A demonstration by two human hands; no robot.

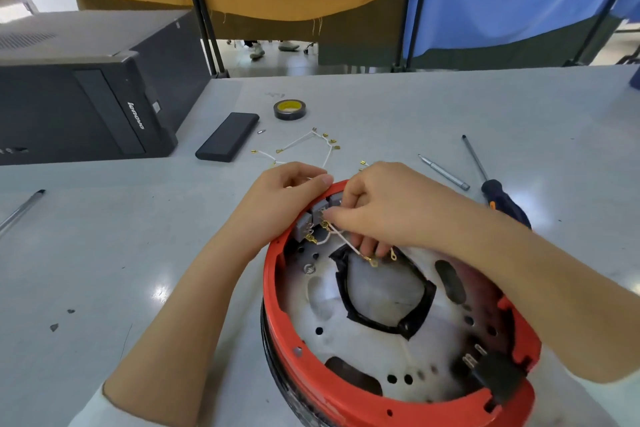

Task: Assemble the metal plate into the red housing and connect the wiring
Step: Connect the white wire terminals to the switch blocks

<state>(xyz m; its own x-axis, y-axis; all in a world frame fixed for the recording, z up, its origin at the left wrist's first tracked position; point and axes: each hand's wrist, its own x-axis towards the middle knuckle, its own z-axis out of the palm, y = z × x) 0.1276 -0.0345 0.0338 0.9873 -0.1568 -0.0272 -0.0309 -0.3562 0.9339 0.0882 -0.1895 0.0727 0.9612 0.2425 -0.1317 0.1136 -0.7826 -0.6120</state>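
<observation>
Nearest the camera, the red housing (349, 402) is seen on the table (138, 253) with the metal plate (381, 350) already seated inside it. At its far rim, the grey switch blocks (313, 218) are steadied by the left hand (287, 198), curled over the edge. A white wire (346, 241) is pinched by the right hand (384, 204), its terminal directly beside the blocks, its length trailing toward the plate's centre.

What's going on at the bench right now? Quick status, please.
Left hand grips red housing rim. Right hand pinches white wire at grey switches. Metal plate seated inside. Nothing blocking; spare wires behind.
</observation>
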